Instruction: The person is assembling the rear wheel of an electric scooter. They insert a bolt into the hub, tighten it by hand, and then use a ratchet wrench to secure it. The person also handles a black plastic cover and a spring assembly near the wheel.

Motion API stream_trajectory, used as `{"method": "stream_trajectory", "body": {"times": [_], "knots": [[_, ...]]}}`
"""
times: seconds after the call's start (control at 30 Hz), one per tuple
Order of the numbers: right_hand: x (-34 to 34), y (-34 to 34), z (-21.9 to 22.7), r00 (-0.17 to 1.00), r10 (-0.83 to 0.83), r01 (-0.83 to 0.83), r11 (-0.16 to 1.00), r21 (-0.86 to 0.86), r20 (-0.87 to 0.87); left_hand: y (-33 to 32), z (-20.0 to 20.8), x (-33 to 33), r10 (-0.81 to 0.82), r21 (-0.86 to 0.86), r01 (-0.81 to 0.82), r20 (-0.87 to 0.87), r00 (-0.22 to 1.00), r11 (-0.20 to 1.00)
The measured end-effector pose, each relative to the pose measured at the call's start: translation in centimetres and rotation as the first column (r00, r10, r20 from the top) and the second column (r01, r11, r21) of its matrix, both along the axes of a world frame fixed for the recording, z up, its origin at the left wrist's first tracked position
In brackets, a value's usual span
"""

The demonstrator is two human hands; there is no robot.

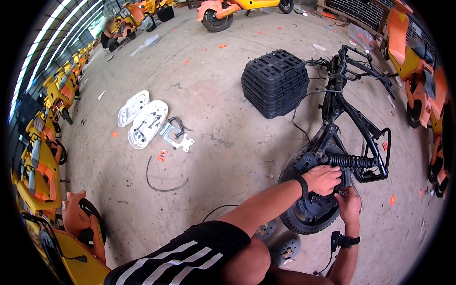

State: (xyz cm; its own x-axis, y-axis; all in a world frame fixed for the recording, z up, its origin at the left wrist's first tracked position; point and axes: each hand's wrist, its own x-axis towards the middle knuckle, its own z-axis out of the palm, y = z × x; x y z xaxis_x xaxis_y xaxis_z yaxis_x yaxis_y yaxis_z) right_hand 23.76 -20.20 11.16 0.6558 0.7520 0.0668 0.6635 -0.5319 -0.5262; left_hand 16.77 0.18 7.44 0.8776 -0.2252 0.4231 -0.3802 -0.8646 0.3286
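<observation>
A black scooter frame (334,99) lies on the concrete floor, its rear wheel (304,222) close in front of me. My left hand (324,180) reaches over the wheel, fingers curled beside the lower side of the coil-spring shock absorber (349,160). Close by, at the wheel's right edge, is my right hand (349,205), with thumb and fingers bent toward each other. Whatever the fingers of either hand grip is too small or hidden to make out. A thin cable (359,192) runs down past my right hand.
A stack of black plastic crates (275,84) stands beyond the wheel. On the left lie white trays (148,124) with small parts, a metal bracket (183,141) and a loose black cable (166,190). Orange-yellow scooters (61,97) line both sides. A person (109,35) sits far left.
</observation>
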Motion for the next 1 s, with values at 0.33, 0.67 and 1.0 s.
{"method": "stream_trajectory", "body": {"times": [0.33,0.67,1.0], "knots": [[0.9,0.0,-0.1,0.989,0.002,0.005,0.999,0.046,-0.151,0.0,0.0,0.1,0.022,0.02,-0.022,-0.005,1.0,1.0],[-0.2,0.0,-0.6,0.987,-0.102,0.117,0.985,0.129,-0.121,-0.3,-0.3,0.2,0.022,0.035,-0.023,0.031,0.999,0.999],[-0.4,1.5,0.5,0.986,-0.138,0.144,0.987,-0.065,0.093,-0.2,-0.2,0.1,0.02,0.022,-0.02,0.037,0.999,1.0]]}}
